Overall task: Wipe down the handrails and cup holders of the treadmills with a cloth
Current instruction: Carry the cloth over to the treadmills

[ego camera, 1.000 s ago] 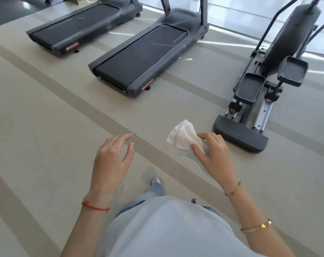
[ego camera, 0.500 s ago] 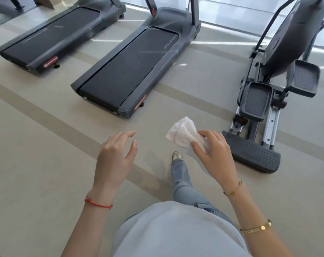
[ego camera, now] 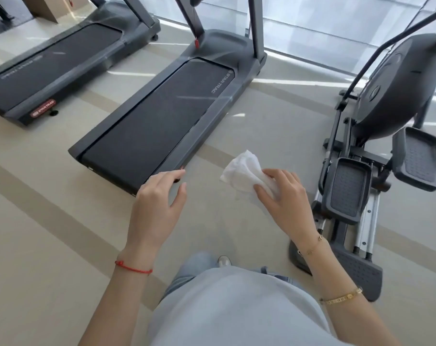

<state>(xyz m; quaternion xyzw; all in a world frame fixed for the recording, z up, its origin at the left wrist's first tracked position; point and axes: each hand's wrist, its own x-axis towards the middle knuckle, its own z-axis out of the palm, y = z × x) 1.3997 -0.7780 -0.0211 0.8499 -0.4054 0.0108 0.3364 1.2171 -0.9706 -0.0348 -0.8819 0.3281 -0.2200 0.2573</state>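
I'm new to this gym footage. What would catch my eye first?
A crumpled white cloth pinched in the right hand at centre, the left hand empty beside it. Ahead lies a dark treadmill, with a second treadmill to its left and a stepping machine on the right.

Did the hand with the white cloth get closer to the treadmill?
Yes. The right hand holding the cloth now sits level with the near treadmill's back end; earlier it was well short of it.

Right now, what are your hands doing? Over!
Right hand pinches crumpled white cloth; left hand open, holding nothing. Dark grey treadmill just ahead, not yet touched. Bare beige floor between, nothing blocking.
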